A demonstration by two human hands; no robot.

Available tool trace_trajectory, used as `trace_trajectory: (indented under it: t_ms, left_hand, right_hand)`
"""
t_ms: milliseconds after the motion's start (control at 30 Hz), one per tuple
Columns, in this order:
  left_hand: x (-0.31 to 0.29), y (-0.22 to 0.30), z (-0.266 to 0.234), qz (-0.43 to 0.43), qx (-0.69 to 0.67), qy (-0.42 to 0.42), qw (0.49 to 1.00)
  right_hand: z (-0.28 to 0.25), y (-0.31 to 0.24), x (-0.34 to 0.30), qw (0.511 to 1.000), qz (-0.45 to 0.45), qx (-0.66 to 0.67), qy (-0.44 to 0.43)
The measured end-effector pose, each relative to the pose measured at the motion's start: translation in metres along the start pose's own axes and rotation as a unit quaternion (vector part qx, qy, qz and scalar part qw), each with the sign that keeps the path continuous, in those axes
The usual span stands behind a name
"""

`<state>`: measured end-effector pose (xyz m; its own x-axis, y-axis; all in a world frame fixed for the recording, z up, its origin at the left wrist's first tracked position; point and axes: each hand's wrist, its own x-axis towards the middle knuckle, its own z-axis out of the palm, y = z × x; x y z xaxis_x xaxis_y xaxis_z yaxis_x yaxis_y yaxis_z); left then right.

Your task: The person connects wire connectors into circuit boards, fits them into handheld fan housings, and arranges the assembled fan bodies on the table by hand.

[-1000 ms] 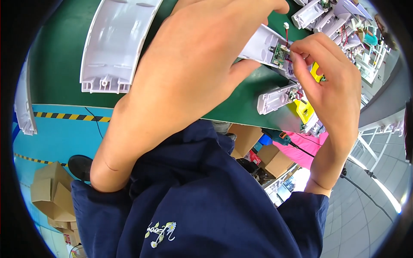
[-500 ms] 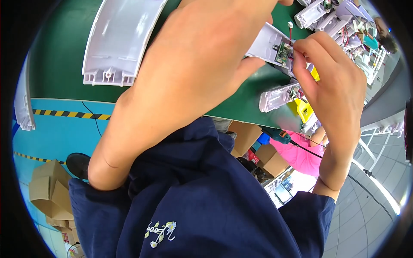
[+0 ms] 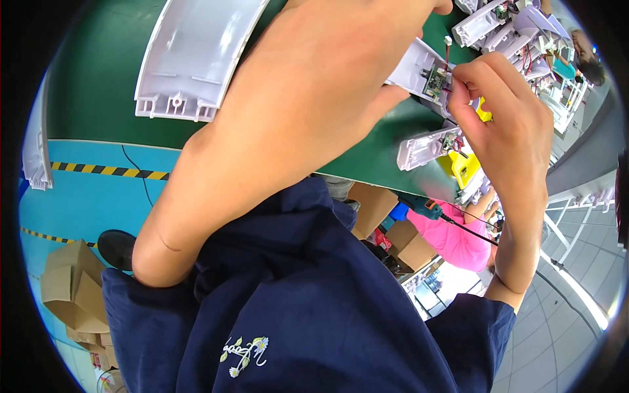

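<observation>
A white plastic housing [image 3: 407,73] with a small green circuit board [image 3: 435,82] at its right end lies between my hands. My left hand [image 3: 341,72] reaches across it, thumb along the near edge; the other fingers are mostly hidden behind the back of the hand, and it seems to grip the housing. At the board's right edge my right hand [image 3: 508,118] is closed in a pinch, thumb and index fingertips together. What they hold is too small to make out. A red wire with a white connector [image 3: 448,42] stands up from the board.
A large curved white cover [image 3: 193,59] lies left on the green table [image 3: 92,85]. Nearer me sits another housing [image 3: 422,149] beside a yellow part [image 3: 464,169]. Several white housings [image 3: 481,26] crowd the far right. A teal-black power tool [image 3: 422,205] hangs near the table's edge.
The whole view has shifted slightly, and the large cover appears a little further right and up. Both hands stay at the housing, with the right still pinching by the board.
</observation>
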<state>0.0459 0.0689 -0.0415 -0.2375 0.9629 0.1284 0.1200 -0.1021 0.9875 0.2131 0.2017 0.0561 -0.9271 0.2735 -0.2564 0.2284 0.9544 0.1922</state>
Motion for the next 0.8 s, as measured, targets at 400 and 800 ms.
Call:
trace_trajectory:
  t_ms: [400, 800]
  left_hand:
    - [-0.006, -0.006, 0.0, 0.027, -0.002, 0.0, 1.0]
    - [-0.013, -0.006, 0.002, 0.044, 0.0, -0.005, 0.999]
  right_hand:
    - [-0.003, 0.0, 0.001, 1.0, -0.003, 0.003, -0.007]
    - [-0.009, -0.001, 0.008, 0.997, -0.059, -0.015, -0.057]
